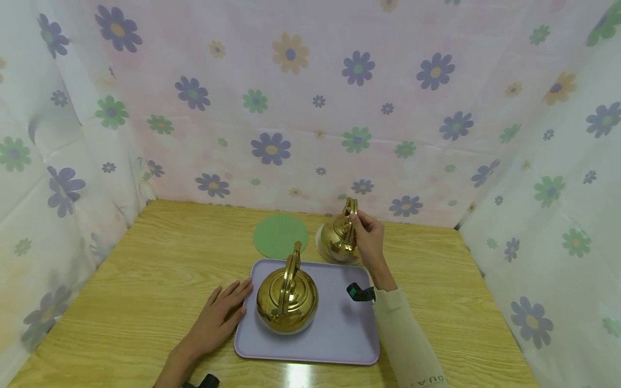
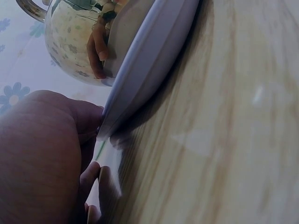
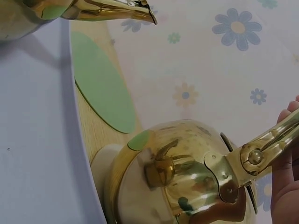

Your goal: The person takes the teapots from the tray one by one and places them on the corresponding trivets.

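Note:
My right hand (image 1: 371, 237) grips the upright handle of a brass kettle (image 1: 333, 245) at the back right. In the right wrist view that kettle (image 3: 184, 158) fills the lower middle, with my fingers (image 3: 285, 163) at its handle. Under it shows the edge of a pale round mat (image 3: 106, 158). A second brass kettle (image 1: 286, 315) stands on the left half of a lilac tray (image 1: 342, 339), its spout toward the back. My left hand (image 1: 215, 318) lies flat with fingers extended, touching the tray's left edge; the left wrist view shows its thumb against the tray's rim (image 2: 135, 70).
A green round mat (image 1: 280, 235) lies behind the tray, left of the gripped kettle. The wooden table (image 1: 145, 302) is bounded by flowered curtain (image 1: 310, 118) at the back and both sides. A black wrist camera (image 1: 360, 292) hangs over the tray's right part.

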The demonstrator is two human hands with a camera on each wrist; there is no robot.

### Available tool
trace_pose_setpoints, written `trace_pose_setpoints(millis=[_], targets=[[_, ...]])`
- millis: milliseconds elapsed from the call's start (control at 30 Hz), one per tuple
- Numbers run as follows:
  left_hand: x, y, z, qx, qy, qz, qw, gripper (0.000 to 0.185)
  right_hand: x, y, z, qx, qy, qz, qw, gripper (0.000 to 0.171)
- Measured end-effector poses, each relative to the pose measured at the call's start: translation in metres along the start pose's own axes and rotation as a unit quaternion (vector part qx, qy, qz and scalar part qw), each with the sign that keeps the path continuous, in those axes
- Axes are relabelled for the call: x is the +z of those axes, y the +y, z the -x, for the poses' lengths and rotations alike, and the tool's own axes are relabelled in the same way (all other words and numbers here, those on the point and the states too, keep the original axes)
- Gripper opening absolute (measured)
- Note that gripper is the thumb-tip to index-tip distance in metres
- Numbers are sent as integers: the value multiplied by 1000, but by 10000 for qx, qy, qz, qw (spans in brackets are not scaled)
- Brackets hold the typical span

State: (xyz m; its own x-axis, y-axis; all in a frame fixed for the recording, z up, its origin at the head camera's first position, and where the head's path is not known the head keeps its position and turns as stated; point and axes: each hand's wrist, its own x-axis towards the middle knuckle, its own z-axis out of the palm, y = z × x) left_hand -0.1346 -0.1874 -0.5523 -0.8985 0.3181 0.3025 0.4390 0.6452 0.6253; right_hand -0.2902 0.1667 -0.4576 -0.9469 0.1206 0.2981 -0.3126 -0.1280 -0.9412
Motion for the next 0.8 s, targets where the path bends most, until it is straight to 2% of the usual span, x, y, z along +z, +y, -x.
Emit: trace_pose_setpoints(millis=[200, 367, 567, 800], targets=[[0, 0, 0, -5, -13, -10, 10000, 47, -1, -1, 1, 106, 16, 151, 9998, 38], [0, 0, 0, -57, -42, -1, 10000, 48, -1, -5, 1, 352, 3, 3, 9994, 39], [-1, 0, 0, -77, -71, 15, 9999, 48, 4, -11, 4, 629, 272, 145, 9975, 37], [-1, 1, 0, -103, -89, 2, 9999, 48, 8, -12, 6, 729, 445, 128, 9963, 38]])
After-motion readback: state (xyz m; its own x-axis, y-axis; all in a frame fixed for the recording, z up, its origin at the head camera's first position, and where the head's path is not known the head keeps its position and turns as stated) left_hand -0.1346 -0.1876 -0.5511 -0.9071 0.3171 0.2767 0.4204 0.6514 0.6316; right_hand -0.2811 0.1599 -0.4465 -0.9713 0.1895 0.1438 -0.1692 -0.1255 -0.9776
